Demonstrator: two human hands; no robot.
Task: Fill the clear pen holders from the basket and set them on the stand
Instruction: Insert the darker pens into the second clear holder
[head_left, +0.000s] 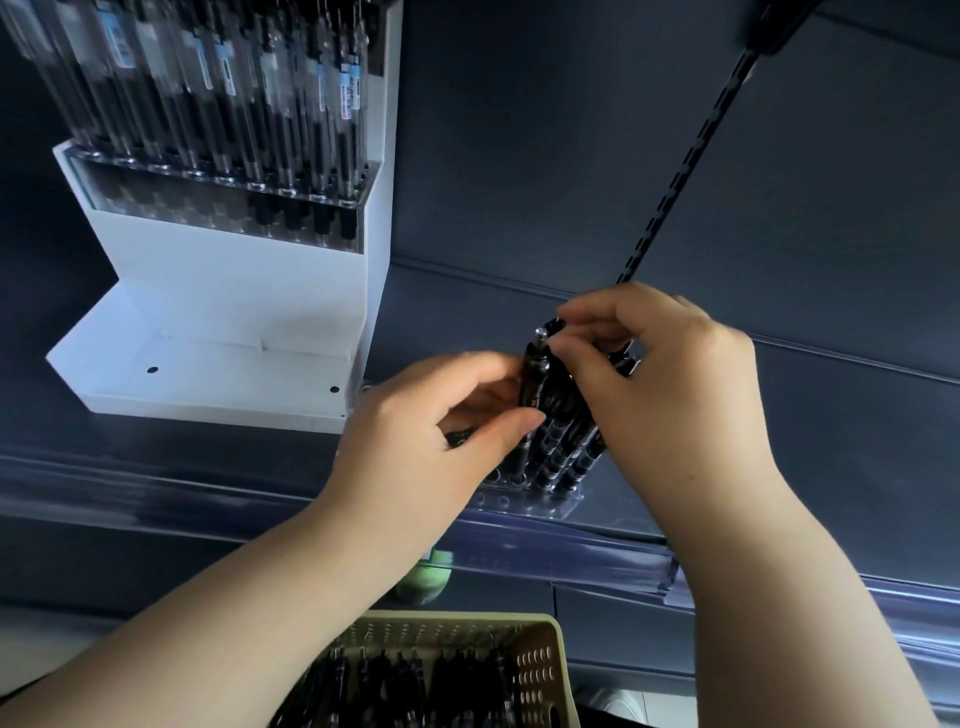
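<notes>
A clear pen holder (540, 501) rests on the dark shelf near its front edge, with several black pens (563, 441) standing in it. My left hand (441, 421) grips the holder and pens from the left. My right hand (660, 374) pinches the tops of the pens from the right, fingers around one pen's tip. The white stand (228, 291) sits at the left on the shelf, its upper tier filled with a clear holder of pens (228, 104); its lower step is bare. The beige basket (540, 670) with several black pens is at the bottom.
The dark shelf (779, 415) runs to the right with a clear price rail (571, 551) along its front edge. A black slotted upright (691, 156) rises at the back. A green object (426, 577) lies below the shelf edge.
</notes>
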